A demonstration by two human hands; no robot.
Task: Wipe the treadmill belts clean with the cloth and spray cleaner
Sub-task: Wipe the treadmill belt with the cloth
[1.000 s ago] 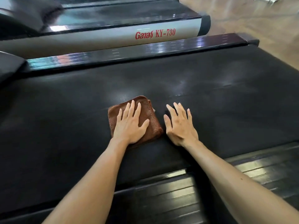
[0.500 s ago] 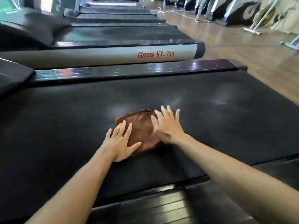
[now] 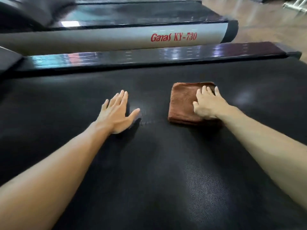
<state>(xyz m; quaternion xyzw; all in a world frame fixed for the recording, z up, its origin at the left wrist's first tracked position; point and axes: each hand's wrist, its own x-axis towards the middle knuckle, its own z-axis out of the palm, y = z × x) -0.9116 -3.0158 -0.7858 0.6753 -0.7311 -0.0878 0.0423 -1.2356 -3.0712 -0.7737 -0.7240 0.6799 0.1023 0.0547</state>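
Cloth [image 3: 184, 103] first: a brown folded square, laid flat on the black treadmill belt [image 3: 157, 180], pressed down by the right hand [image 3: 209, 106]; fingers [image 3: 204, 92] on that hand are kept fairly straight and slightly spread, laid over the cloth's right half, with the fingertips reaching nearly to its far edge; nothing is curled round or pinched, so it's a flat-palm press, pretty much. A good strip of cloth is left showing past the thumb side, and a bit of the near edge is seen under the wrist.

Left hand [image 3: 116, 113] is laid palm-down straight on the bare belt, well apart from the cloth; its fingers [image 3: 122, 98] are held straight and close together, thumb splayed out toward the cloth; nothing is held by it. A faint damp-looking sheen is seen on the belt just past that thumb, between the two hands.

Beyond the fingertips, a glossy black side rail [image 3: 149, 58] is seen along the belt's far edge; past that, the grey frame of the next treadmill [image 3: 99, 42] is marked "Ganas KY-730" in red. Wooden floor [image 3: 265, 19] is visible at top right, a bit blurred. No spray cleaner is in view.
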